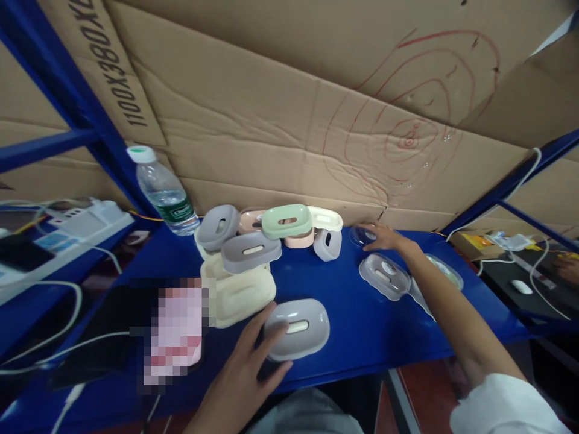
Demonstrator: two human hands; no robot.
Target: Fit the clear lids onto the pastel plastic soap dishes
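My left hand [253, 355] lies at the left end of a grey oval soap dish [316, 337] with a pale slotted middle. Its fingers are spread over and around the rim, and the dish rests on the blue table. My right hand [384, 237] reaches to the back right, with thumb and fingers closed on the edge of a clear plastic lid [358, 235]. Nearer to me lies a grey dish under a clear lid [384, 276] with a round label. Another clear-covered piece [446, 271] is partly hidden behind my right forearm.
Grey, green [286, 211], pink and cream soap dishes are heaped at the back middle, beside cream trays [246, 295]. A water bottle [167, 196] stands back left. A pixelated phone-like object [176, 331] and cables lie left. Cardboard [271, 120] walls the back.
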